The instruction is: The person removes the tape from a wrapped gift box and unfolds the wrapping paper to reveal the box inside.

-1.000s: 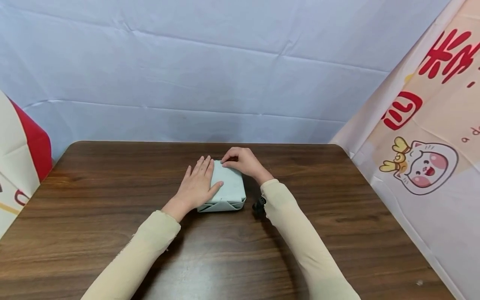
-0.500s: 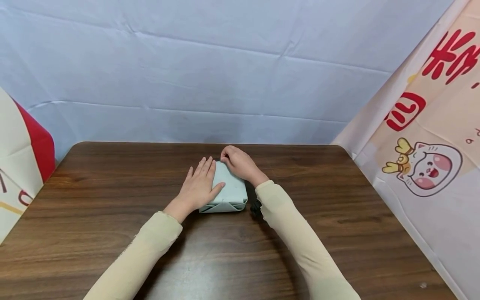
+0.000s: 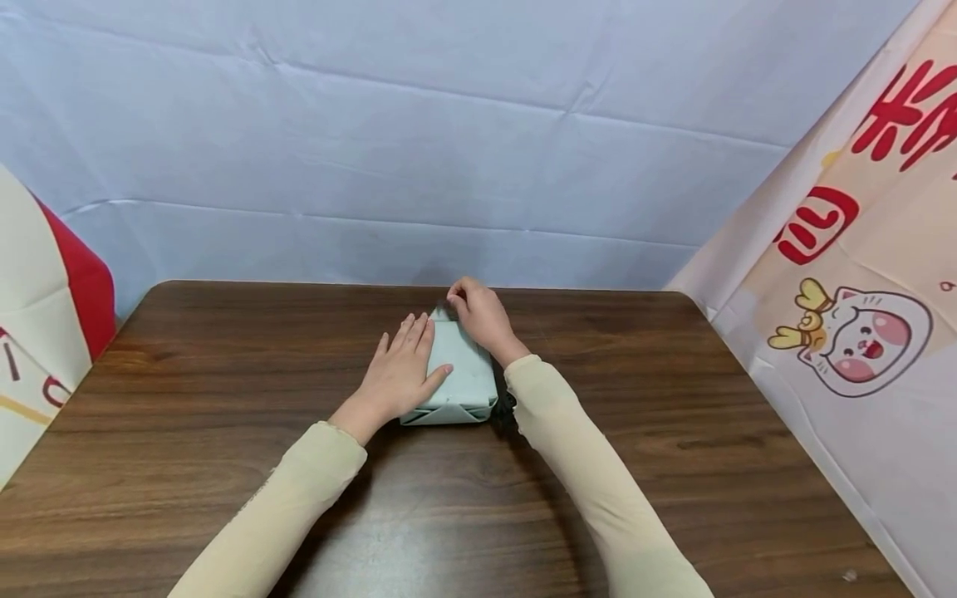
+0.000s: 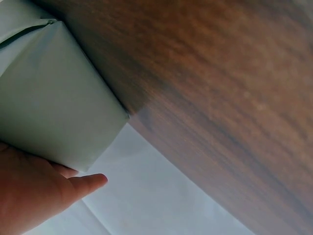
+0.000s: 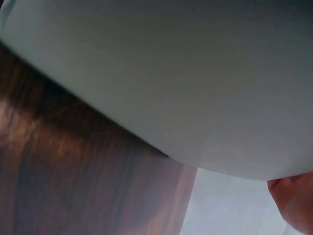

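A box wrapped in pale green paper (image 3: 465, 374) lies on the table, its near end folded into a triangular flap. My left hand (image 3: 399, 365) rests flat on the left part of its top, fingers straight and pointing away, thumb spread. In the left wrist view that hand (image 4: 41, 191) lies along the edge of the wrapped box (image 4: 63, 98). Over the far end, my right hand (image 3: 482, 316) has curled fingers and pinches a small raised paper flap (image 3: 440, 313). The right wrist view has the box side (image 5: 171, 88) filling the top, with a fingertip (image 5: 296, 200) at its corner.
The brown wooden table (image 3: 224, 374) extends on both sides of the box. A pale cloth backdrop (image 3: 336, 149) hangs behind it, and a printed banner (image 3: 860, 332) at the right. Some black object (image 3: 504, 409), partly hidden, is by the right wrist.
My right hand has moved from the box's top to beyond its far edge and up, and a paper flap now stands raised there. My left hand stays flat on the box.
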A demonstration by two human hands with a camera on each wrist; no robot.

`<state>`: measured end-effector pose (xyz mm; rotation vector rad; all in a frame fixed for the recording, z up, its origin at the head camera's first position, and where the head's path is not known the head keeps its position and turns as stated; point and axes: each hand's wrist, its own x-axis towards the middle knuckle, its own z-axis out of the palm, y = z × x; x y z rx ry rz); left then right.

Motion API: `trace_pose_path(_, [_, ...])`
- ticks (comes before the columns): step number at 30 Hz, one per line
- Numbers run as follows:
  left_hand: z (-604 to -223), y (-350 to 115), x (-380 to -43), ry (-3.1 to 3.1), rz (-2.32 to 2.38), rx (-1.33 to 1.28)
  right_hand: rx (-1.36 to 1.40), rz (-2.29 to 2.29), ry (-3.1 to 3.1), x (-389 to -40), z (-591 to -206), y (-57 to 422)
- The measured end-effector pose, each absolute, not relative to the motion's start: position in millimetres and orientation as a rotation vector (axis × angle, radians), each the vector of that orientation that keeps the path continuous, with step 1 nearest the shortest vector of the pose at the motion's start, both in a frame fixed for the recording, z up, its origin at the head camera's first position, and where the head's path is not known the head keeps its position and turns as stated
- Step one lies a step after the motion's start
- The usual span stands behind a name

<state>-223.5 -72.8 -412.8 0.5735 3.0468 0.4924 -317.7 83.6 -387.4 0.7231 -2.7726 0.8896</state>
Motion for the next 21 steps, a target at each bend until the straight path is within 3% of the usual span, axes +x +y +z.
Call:
trace_pose_path(6, [-409,-73,-224,3.061,0.48,0.575,0.763,1.043,-2.668,-314,-378,94])
trace_pose_path(21, [-410,-78,-227,2.969,0.728,0.627,1.258,1.212,-2.567,-266,-388,123])
